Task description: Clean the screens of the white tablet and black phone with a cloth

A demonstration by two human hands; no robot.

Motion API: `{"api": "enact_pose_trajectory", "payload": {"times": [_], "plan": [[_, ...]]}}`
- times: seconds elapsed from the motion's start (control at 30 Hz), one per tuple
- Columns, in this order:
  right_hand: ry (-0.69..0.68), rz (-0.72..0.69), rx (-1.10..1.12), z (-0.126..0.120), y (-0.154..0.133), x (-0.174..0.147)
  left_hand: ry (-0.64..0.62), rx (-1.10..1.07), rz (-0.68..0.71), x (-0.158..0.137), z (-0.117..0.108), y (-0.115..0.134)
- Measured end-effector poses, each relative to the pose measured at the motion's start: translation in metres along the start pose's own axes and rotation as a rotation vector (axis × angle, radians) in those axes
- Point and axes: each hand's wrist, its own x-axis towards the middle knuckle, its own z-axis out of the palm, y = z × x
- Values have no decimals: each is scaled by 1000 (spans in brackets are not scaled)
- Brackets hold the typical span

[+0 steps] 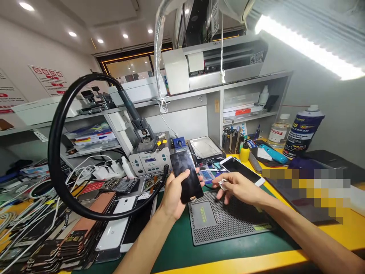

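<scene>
My left hand (174, 194) is wrapped round a smartphone (191, 186) with a dark, smudged screen, thumb lying on the glass. The phone is held tilted above a grey perforated mat (228, 224). To its right, my right hand (235, 186) pinches a small crumpled white piece (222, 183), perhaps tissue or wipe; I cannot tell which. That hand is apart from the phone. Behind the right hand lies a white-framed phone (242, 170) with a dark screen.
A thick black hose (53, 152) loops over the left side from a soldering station (149, 160). Stacked phone parts (76, 236) and tangled white cables (17, 220) crowd the left. A spray can (304, 131), clear bottle (279, 131) and yellow bottle (244, 153) stand at right.
</scene>
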Motion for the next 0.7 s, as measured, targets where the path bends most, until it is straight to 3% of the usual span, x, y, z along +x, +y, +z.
{"api": "enact_pose_trajectory", "payload": {"times": [0.23,0.4,0.57,0.7], "plan": [[-39,9,-70,0,-30,15,5,8,43,8,-8,6],[-91,10,81,20,-34,20,12,7,-19,9,-18,0],[103,-34,63,25,-31,17,-135,32,-175,-2,-16,-14],[120,-60,145,22,-29,18,-233,61,-247,-10,-14,-20]]}}
